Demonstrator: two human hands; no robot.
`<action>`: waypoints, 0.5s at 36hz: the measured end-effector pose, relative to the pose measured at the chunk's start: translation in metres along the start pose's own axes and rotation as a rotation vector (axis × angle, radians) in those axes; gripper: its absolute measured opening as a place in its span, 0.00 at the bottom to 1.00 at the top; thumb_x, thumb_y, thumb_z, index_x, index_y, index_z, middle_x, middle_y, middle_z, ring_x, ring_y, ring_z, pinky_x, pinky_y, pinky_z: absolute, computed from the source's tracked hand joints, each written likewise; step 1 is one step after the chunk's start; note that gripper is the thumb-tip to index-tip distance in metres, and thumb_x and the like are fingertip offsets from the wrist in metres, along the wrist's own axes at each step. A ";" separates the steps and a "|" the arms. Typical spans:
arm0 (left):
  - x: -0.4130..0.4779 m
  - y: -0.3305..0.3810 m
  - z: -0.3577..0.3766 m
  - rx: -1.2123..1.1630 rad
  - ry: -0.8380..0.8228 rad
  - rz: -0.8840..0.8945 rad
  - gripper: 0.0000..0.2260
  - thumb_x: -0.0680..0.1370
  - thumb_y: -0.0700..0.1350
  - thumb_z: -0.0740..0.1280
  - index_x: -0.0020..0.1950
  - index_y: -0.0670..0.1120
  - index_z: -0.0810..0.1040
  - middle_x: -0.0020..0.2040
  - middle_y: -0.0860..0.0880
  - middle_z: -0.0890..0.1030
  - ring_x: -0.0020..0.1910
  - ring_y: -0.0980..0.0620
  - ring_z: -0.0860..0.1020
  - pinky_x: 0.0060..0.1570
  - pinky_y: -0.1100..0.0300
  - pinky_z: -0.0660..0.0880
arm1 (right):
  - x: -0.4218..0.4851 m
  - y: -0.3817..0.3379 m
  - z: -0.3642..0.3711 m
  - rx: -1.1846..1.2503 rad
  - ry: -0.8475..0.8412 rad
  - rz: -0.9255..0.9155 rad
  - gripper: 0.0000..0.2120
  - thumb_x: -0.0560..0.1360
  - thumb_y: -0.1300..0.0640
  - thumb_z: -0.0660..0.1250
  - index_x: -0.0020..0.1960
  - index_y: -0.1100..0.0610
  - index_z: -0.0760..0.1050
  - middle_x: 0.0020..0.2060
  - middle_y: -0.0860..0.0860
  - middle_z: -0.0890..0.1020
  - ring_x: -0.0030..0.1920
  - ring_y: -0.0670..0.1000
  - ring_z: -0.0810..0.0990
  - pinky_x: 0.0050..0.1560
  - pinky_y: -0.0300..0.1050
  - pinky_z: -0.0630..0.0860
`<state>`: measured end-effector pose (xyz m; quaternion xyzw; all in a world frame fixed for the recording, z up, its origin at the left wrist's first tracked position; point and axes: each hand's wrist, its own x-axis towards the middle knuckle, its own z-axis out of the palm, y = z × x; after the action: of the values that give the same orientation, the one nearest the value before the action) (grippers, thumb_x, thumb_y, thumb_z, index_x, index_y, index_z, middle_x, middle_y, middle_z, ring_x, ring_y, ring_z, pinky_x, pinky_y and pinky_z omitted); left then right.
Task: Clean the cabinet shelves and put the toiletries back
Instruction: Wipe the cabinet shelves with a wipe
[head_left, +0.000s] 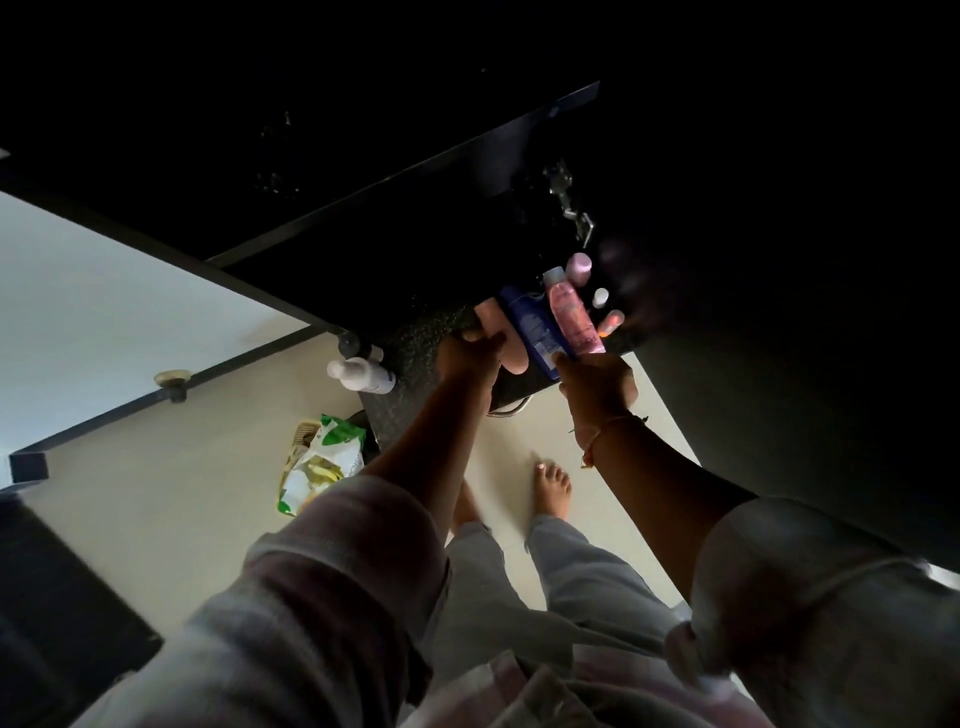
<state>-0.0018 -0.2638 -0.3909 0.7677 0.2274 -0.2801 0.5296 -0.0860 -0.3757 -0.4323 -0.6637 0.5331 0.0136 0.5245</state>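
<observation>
Both hands reach up to a dark counter edge (415, 338) below a dark cabinet. My left hand (470, 358) grips a pale pink bottle (498, 332) lying at the edge. My right hand (597, 387) holds a dark blue bottle (535, 330) together with a pink bottle with a grey cap (571, 317). Behind them stand a pink-capped bottle (579, 267), a small white one (601, 297) and an orange-tipped one (610, 322). The cabinet inside is too dark to make out.
A white pump bottle (361, 375) stands at the counter's left corner. A green and white packet (319, 462) lies on the cream floor below. An open dark cabinet door (405, 176) juts out overhead, with a metal hinge (569, 202). My bare feet (550, 488) are on the floor.
</observation>
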 end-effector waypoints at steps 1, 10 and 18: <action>0.003 0.000 0.001 0.021 0.010 0.015 0.08 0.73 0.45 0.73 0.49 0.47 0.78 0.51 0.43 0.83 0.50 0.46 0.82 0.53 0.46 0.80 | 0.000 -0.002 -0.001 -0.015 0.008 0.000 0.22 0.59 0.36 0.69 0.38 0.54 0.81 0.33 0.51 0.84 0.36 0.54 0.84 0.42 0.56 0.82; 0.010 0.002 0.003 0.254 0.099 0.176 0.09 0.74 0.42 0.72 0.52 0.42 0.81 0.51 0.46 0.84 0.51 0.50 0.82 0.51 0.56 0.78 | -0.003 -0.002 -0.003 -0.105 0.041 0.008 0.23 0.62 0.33 0.67 0.42 0.53 0.79 0.35 0.50 0.84 0.38 0.52 0.84 0.40 0.46 0.80; 0.004 0.003 -0.004 0.333 0.065 0.210 0.12 0.74 0.41 0.71 0.57 0.44 0.81 0.54 0.46 0.84 0.54 0.50 0.81 0.56 0.51 0.79 | -0.009 -0.002 -0.005 -0.159 0.025 -0.009 0.26 0.62 0.34 0.66 0.47 0.55 0.79 0.37 0.50 0.85 0.38 0.52 0.83 0.42 0.47 0.80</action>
<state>0.0034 -0.2610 -0.3907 0.8729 0.1132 -0.2322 0.4139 -0.0910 -0.3732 -0.4237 -0.7058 0.5339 0.0452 0.4634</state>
